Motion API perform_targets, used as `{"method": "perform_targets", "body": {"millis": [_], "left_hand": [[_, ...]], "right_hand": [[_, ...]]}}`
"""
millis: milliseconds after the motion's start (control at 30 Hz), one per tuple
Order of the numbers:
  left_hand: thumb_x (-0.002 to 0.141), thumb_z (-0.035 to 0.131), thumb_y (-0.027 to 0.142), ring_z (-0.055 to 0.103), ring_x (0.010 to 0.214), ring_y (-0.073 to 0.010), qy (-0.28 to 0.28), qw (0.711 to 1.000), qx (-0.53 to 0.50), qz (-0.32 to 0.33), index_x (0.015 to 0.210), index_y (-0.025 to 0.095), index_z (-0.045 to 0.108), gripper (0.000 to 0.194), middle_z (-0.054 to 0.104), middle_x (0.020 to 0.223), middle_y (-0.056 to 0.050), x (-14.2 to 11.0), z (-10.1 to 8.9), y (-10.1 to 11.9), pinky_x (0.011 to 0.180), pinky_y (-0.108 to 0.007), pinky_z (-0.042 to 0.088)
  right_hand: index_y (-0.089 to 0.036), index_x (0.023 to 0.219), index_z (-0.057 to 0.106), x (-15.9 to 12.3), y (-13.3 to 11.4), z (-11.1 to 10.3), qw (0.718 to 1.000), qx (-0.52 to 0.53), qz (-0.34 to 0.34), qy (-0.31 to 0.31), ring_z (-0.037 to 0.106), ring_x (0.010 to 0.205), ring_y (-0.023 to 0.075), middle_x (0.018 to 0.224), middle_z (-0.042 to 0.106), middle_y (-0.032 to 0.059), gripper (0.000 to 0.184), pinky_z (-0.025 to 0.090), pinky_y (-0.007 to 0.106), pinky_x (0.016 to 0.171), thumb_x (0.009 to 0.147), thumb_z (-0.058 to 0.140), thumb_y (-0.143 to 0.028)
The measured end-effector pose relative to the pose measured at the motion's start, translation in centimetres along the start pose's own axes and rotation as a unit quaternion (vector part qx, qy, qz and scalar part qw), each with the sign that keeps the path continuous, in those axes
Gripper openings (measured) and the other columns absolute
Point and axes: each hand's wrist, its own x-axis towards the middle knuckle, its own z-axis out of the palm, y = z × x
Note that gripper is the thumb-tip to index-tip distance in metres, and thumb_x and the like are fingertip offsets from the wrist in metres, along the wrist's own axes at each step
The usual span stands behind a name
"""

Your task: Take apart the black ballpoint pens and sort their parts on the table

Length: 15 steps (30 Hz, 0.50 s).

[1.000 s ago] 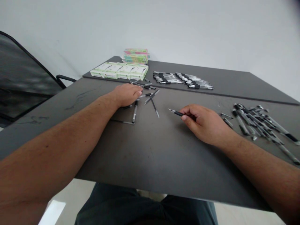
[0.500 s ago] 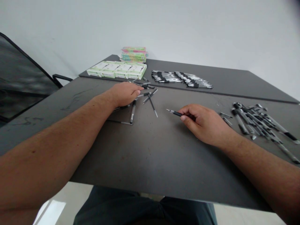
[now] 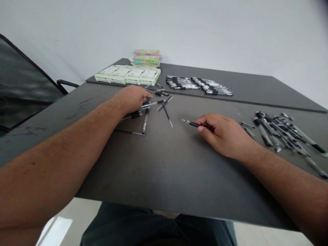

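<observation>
My left hand (image 3: pixel 132 98) reaches over a small scatter of loose pen parts (image 3: pixel 164 106) on the dark table (image 3: pixel 159 164), its fingers curled down and pinched on a thin silver-and-black pen piece (image 3: pixel 151 104) that sticks out to the right. My right hand (image 3: pixel 222 135) rests on the table at centre right, fingers closed round a black pen (image 3: pixel 191 123) whose tip points left.
A pile of pens and parts (image 3: pixel 284 131) lies at the right. Rows of assembled pens (image 3: pixel 198 84) sit on the far table section, beside green-white boxes (image 3: pixel 128 75) and a colourful stack of boxes (image 3: pixel 146 57). A black chair (image 3: pixel 23 85) stands at the left.
My left hand has drawn back a little and closed its fingers on a pen piece from the scatter. The right hand with its pen has stayed put.
</observation>
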Motion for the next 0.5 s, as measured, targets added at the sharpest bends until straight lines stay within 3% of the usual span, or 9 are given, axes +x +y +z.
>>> {"method": "perform_targets", "body": {"millis": [200, 333, 500], "left_hand": [[0.104, 0.050, 0.024, 0.071, 0.150, -0.0298, 0.015, 1.000, -0.003, 0.005, 0.161, 0.031, 0.079, 0.064, 0.082, 0.156, -0.006, 0.3, 0.7, -0.5, 0.133, -0.044, 0.051], [0.101, 0.050, 0.019, 0.071, 0.151, -0.0297, -0.008, 1.000, -0.030, -0.006, 0.167, 0.033, 0.073, 0.071, 0.079, 0.162, -0.005, 0.2, 1.1, -0.8, 0.131, -0.044, 0.052], [0.099, 0.048, 0.014, 0.067, 0.156, -0.0244, -0.020, 0.999, -0.026, 0.034, 0.167, 0.035, 0.072, 0.075, 0.076, 0.166, 0.000, 0.2, 1.1, -0.5, 0.134, -0.039, 0.049]], "right_hand": [[-0.025, 0.112, 0.081, 0.1, -0.2, -0.3, 1.000, 0.003, -0.001, -0.005, 0.077, 0.089, 0.0251, 0.100, 0.085, 0.0068, 0.020, 0.057, 0.036, 0.083, 0.105, 0.062, -0.027], [-0.025, 0.112, 0.081, 0.1, -0.3, -0.4, 1.000, 0.005, 0.003, -0.013, 0.077, 0.089, 0.0253, 0.100, 0.085, 0.0066, 0.019, 0.058, 0.036, 0.082, 0.104, 0.063, -0.027], [-0.025, 0.113, 0.082, 0.2, -0.4, -0.4, 1.000, 0.004, 0.006, -0.018, 0.078, 0.089, 0.0254, 0.101, 0.086, 0.0070, 0.021, 0.058, 0.036, 0.083, 0.104, 0.063, -0.027]]}}
